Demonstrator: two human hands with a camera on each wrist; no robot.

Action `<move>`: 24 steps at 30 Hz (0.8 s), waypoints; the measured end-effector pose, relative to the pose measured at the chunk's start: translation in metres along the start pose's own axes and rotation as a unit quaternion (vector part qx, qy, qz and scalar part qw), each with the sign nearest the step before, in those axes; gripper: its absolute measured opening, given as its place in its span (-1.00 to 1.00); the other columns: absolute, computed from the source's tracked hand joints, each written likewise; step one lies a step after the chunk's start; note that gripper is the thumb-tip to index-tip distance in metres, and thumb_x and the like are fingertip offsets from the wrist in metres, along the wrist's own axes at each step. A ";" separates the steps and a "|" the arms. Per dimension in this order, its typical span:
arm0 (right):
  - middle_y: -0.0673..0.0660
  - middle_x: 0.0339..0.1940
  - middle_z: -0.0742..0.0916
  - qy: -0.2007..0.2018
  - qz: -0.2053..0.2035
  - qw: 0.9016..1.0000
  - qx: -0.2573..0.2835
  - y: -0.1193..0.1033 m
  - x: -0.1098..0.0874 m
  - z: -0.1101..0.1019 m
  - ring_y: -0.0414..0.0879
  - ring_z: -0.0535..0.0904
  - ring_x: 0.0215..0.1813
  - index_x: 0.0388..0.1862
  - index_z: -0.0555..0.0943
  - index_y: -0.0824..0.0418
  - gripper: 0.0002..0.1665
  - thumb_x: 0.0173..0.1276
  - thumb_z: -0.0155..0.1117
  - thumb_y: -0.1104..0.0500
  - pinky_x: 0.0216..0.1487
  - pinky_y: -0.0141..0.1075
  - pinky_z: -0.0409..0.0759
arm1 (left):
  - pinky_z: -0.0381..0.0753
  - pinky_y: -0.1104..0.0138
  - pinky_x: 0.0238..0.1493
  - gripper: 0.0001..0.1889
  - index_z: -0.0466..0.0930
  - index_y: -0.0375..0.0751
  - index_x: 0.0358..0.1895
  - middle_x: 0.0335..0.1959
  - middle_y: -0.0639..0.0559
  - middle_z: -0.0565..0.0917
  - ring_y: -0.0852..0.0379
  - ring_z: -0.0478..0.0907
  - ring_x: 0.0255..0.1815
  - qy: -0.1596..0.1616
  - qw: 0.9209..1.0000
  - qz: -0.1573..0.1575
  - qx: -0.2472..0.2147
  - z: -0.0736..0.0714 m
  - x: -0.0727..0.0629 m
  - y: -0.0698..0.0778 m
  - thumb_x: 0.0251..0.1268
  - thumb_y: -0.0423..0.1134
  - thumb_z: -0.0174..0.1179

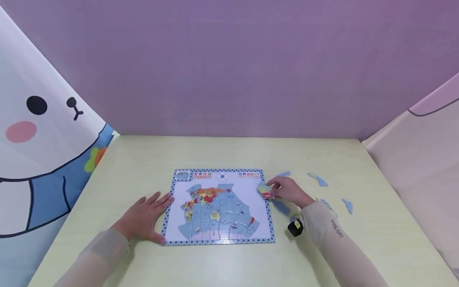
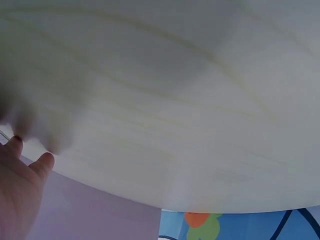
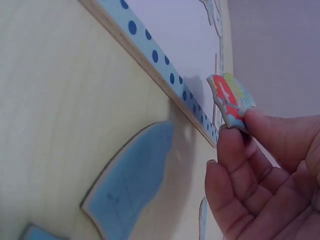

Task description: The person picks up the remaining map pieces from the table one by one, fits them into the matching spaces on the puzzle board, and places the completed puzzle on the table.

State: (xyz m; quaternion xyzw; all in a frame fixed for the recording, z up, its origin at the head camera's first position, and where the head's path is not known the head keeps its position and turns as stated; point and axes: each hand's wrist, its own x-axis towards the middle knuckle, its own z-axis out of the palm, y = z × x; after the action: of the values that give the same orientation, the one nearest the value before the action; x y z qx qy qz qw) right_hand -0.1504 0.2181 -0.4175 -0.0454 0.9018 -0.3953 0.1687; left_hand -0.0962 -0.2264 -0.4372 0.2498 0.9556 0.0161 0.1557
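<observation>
A world map puzzle board (image 1: 222,241) with a dotted blue border lies on the table, its middle part covered by joined map pieces (image 1: 229,215). My left hand (image 1: 145,217) rests at the board's left edge with fingers spread; the left wrist view shows only part of this hand (image 2: 22,185). Over the right edge of the board, my right hand (image 1: 288,190) pinches a puzzle piece (image 3: 231,100) coloured red, yellow and blue between thumb and fingers. Below that hand, a blue puzzle piece (image 3: 132,180) lies on the table beside the board.
Several loose pieces lie right of the board, among them a curved piece (image 1: 318,179) and a small blue piece (image 1: 347,206). A black object (image 1: 295,228) is by the right wrist. A purple backdrop (image 1: 236,71) stands behind the table (image 1: 143,159).
</observation>
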 end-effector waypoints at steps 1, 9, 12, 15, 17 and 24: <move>0.14 -0.36 0.61 -0.002 0.000 1.000 0.002 0.000 0.001 0.001 -0.07 0.50 -0.31 -0.05 0.61 0.41 -0.73 0.25 0.21 0.44 -0.34 -0.32 0.52 | 0.05 -0.32 0.28 0.29 0.17 -0.16 0.46 0.49 -0.11 0.18 -0.30 0.01 0.47 -0.002 1.000 -0.003 -0.002 0.000 0.000 0.000 -0.41 0.62 0.19; 0.14 -0.30 0.61 -0.016 0.020 1.000 0.015 -0.007 0.009 0.013 -0.05 0.52 -0.25 -0.02 0.63 0.36 -0.73 0.30 0.21 0.41 -0.26 -0.34 0.58 | 0.05 -0.33 0.28 0.29 0.17 -0.14 0.47 0.48 -0.10 0.18 -0.29 0.01 0.47 -0.009 1.000 -0.009 -0.001 0.003 0.002 0.000 -0.43 0.61 0.21; 0.12 -0.31 0.62 -0.017 0.012 1.000 0.004 -0.010 0.013 0.018 -0.06 0.53 -0.26 -0.01 0.63 0.36 -0.73 0.31 0.21 0.40 -0.25 -0.35 0.57 | 0.07 -0.32 0.27 0.29 0.17 -0.13 0.47 0.48 -0.09 0.19 -0.28 0.01 0.47 -0.004 1.000 -0.010 0.003 0.002 0.002 0.000 -0.43 0.61 0.21; 0.09 -0.32 0.64 -0.023 -0.001 1.000 -0.008 -0.013 0.016 0.023 -0.09 0.55 -0.29 -0.01 0.64 0.36 -0.73 0.32 0.21 0.39 -0.23 -0.34 0.56 | 0.08 -0.32 0.27 0.29 0.17 -0.12 0.47 0.48 -0.09 0.19 -0.29 0.01 0.47 -0.006 1.000 -0.011 0.003 0.000 0.002 0.001 -0.42 0.60 0.22; 0.08 -0.32 0.65 -0.025 -0.007 1.000 -0.013 -0.015 0.020 0.026 -0.09 0.55 -0.29 -0.02 0.65 0.34 -0.74 0.32 0.21 0.39 -0.21 -0.32 0.56 | 0.08 -0.32 0.27 0.28 0.18 -0.12 0.47 0.48 -0.09 0.19 -0.29 0.02 0.47 -0.008 1.000 -0.013 0.002 -0.002 0.001 0.002 -0.42 0.59 0.23; 0.09 -0.31 0.66 -0.026 -0.017 0.999 -0.014 -0.019 0.026 0.037 -0.09 0.53 -0.28 -0.06 0.67 0.32 -0.76 0.31 0.22 0.39 -0.22 -0.30 0.56 | 0.09 -0.32 0.27 0.25 0.20 -0.11 0.46 0.48 -0.09 0.20 -0.29 0.04 0.46 -0.011 1.000 -0.015 0.000 -0.002 0.000 0.003 -0.41 0.57 0.26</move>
State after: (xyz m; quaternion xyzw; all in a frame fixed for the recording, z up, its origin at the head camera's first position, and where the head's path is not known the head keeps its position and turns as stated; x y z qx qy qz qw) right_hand -0.1634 0.1738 -0.4337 -0.0733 0.9015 -0.3843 0.1848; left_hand -0.0955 -0.2237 -0.4346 0.2359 0.9573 0.0113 0.1667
